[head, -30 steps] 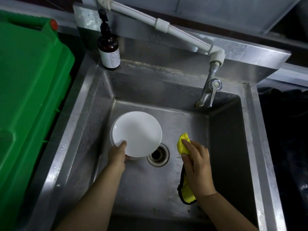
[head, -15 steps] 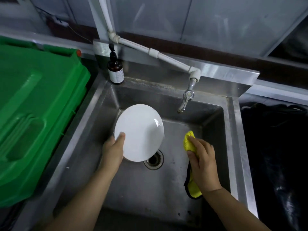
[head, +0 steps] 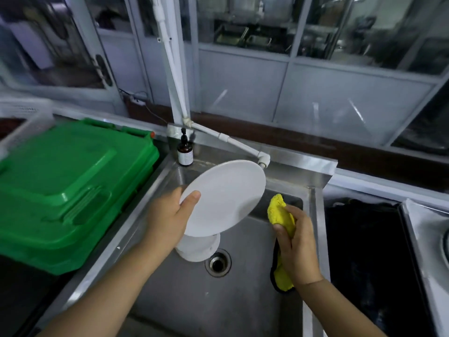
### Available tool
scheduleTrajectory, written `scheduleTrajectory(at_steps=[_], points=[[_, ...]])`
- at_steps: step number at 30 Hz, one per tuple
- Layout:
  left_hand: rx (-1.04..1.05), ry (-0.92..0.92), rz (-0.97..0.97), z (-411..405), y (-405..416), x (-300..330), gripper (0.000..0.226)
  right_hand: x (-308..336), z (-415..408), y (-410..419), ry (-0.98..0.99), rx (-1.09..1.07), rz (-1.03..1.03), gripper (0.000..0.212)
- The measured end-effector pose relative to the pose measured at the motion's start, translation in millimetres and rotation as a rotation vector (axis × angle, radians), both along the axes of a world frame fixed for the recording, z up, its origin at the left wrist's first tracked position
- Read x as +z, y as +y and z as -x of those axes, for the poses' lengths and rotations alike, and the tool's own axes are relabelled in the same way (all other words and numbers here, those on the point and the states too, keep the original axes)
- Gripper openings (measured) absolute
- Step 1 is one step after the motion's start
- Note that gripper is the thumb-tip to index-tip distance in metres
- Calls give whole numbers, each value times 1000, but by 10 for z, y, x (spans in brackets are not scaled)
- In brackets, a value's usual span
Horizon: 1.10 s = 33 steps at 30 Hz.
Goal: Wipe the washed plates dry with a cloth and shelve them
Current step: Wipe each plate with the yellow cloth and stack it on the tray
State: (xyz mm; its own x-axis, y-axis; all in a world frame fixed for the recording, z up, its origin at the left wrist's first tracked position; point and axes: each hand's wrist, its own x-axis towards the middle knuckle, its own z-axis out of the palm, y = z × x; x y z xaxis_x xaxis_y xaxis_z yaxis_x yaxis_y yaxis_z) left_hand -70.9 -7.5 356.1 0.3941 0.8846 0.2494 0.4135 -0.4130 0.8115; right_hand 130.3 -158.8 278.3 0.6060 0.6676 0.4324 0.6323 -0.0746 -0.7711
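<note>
Plate (head: 224,198) gripped at left rim by left hand (head: 170,215), tilted up over sink (head: 243,300) for wiping; right hand (head: 295,244) clutches yellow cloth (head: 279,211) just right, apart.

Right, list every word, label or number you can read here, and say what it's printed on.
Nothing can be read.
Brown pump bottle: it carries a pale label with print, too small and blurred to read.
White plate, yellow cloth, green bin lid and steel sink: no text visible.
</note>
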Motion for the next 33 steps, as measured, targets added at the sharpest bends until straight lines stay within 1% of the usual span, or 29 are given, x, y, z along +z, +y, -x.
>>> scheduleTrajectory(at_steps=[1,2,5,7,9,11,13,18,22,23,25,26,29,33], points=[[-4,-11,-31,5,-17,66,42,88,1,14,-39,10,-45,33],[-3,-18,-57,9,-32,132,37,172,6,26,-78,26,-91,32],[-19,-49,-133,7,-34,302,25,402,30,75,-184,58,-184,37],[-30,-47,-171,2,-21,416,23,561,59,111,-235,55,-220,36],[-49,-67,-189,11,18,495,16,708,97,150,-305,47,-260,34],[-66,-112,-184,28,50,578,18,850,155,198,-387,25,-291,34],[-78,-173,-126,47,86,671,26,1023,222,278,-474,-9,-314,35],[-107,-308,75,98,140,924,30,1334,288,603,-713,-131,-359,35],[-133,-394,221,183,229,1056,27,1491,402,847,-769,-194,-339,34],[-141,-400,215,201,261,1070,32,1551,464,907,-770,-192,-330,35],[-133,-422,193,215,297,1114,53,1671,632,1033,-783,-161,-310,37],[-114,-444,190,213,305,1147,57,1717,738,1088,-790,-132,-306,38],[-92,-536,199,175,342,1282,36,1734,1056,1173,-851,-24,-323,36],[-109,-608,216,224,463,1433,34,1585,1077,1057,-1065,112,-304,36]])
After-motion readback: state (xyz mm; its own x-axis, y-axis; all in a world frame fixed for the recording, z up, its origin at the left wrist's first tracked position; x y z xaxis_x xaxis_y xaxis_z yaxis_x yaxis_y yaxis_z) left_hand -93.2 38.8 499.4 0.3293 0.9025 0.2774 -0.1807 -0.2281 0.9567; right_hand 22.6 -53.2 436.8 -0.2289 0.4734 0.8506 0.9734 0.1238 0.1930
